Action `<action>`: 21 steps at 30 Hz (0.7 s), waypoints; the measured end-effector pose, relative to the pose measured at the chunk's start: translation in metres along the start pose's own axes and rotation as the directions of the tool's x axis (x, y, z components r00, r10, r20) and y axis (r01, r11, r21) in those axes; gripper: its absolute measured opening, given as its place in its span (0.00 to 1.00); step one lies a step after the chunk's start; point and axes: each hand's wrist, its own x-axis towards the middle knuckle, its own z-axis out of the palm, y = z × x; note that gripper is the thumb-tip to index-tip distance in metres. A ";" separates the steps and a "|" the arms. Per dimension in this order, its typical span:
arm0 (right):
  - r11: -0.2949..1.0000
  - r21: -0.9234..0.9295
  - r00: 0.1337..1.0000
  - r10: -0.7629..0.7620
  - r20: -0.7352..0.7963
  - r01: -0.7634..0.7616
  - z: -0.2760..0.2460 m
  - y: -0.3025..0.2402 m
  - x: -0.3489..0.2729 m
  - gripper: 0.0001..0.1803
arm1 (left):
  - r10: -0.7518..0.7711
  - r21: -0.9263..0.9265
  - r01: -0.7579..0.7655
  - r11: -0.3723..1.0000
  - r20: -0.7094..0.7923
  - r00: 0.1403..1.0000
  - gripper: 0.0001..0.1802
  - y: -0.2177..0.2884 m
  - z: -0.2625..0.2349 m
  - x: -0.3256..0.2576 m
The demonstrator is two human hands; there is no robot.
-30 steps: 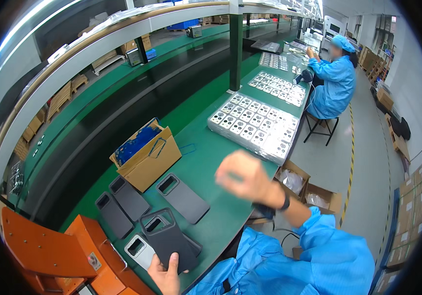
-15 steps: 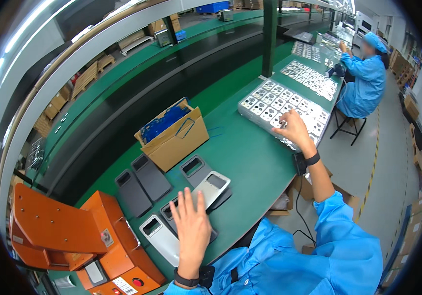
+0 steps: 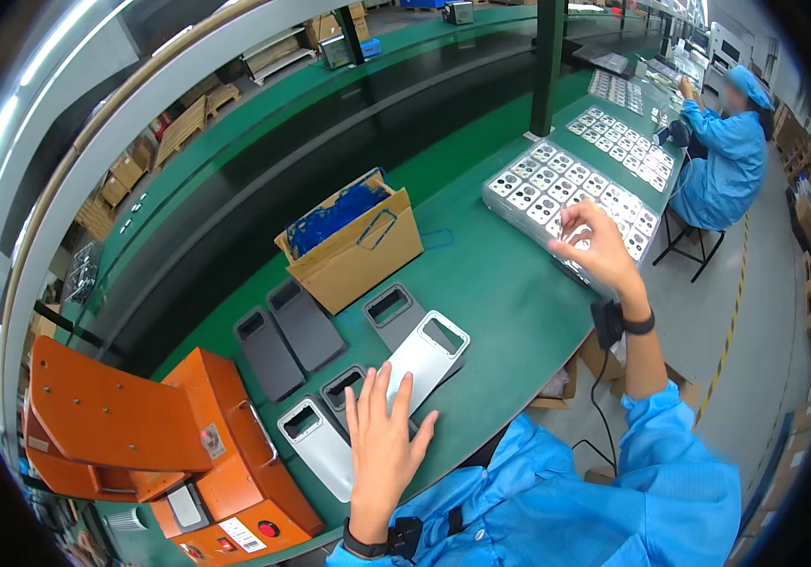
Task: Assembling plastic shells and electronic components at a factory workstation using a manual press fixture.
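My left hand point(image 3: 386, 430) is spread open, its fingertips against a silver phone back cover point(image 3: 429, 357) with a rectangular cutout. That cover lies across a dark grey one point(image 3: 392, 312). Beside the hand are another silver cover point(image 3: 320, 452) and a grey one point(image 3: 337, 386), partly hidden by it. Two more dark grey covers point(image 3: 268, 357) lie further left. Over the near edge of a clear tray of white camera lens plates point(image 3: 542, 180), my right hand point(image 3: 604, 250) curls with thumb and fingers drawn together. What they pinch is too small to make out.
A cardboard box point(image 3: 358, 260) with blue frames inside stands behind the covers. An orange press machine point(image 3: 235, 454) occupies the left of the green table point(image 3: 490, 312). More lens plates point(image 3: 623, 142) lie further along, near a seated co-worker point(image 3: 731, 151) in blue. A green post point(image 3: 545, 71) rises behind the tray.
The view has shifted, moving the scene right. My right hand has drawn slightly back toward the tray's near edge. My left thumb has spread outward, and the silver cover under my fingers has tilted.
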 end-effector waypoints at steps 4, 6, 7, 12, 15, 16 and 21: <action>0.701 0.565 0.837 0.084 0.541 -0.435 0.038 -0.060 -0.055 0.09 | -0.129 -0.459 0.090 0.884 -0.053 0.990 0.31 0.000 -0.006 -0.018; 0.612 0.608 0.778 0.019 0.628 -0.506 0.069 -0.084 -0.079 0.11 | -0.162 -0.722 0.117 0.682 0.007 0.987 0.35 0.000 -0.002 -0.022; 0.524 0.652 0.769 0.009 0.640 -0.548 0.085 -0.094 -0.092 0.12 | -0.184 -0.718 0.136 0.682 0.011 0.983 0.35 0.001 0.001 -0.024; 0.399 0.669 0.706 -0.073 0.705 -0.627 0.144 -0.126 -0.127 0.15 | -0.222 -0.999 -0.038 0.003 -0.038 0.974 0.32 -0.023 0.009 -0.042; 0.327 0.623 0.628 -0.102 0.771 -0.711 0.155 -0.140 -0.135 0.16 | -0.248 -0.991 -0.129 0.014 -0.129 0.960 0.31 -0.034 0.013 -0.058; 0.301 0.670 0.672 -0.112 0.732 -0.679 0.160 -0.146 -0.138 0.17 | -0.222 -0.979 -0.191 0.065 -0.201 0.954 0.31 -0.039 0.012 -0.058; 0.713 0.698 0.878 -0.286 0.384 -0.073 0.170 -0.143 -0.141 0.18 | -0.294 -0.951 -0.230 0.206 -0.284 0.913 0.35 -0.041 0.000 -0.068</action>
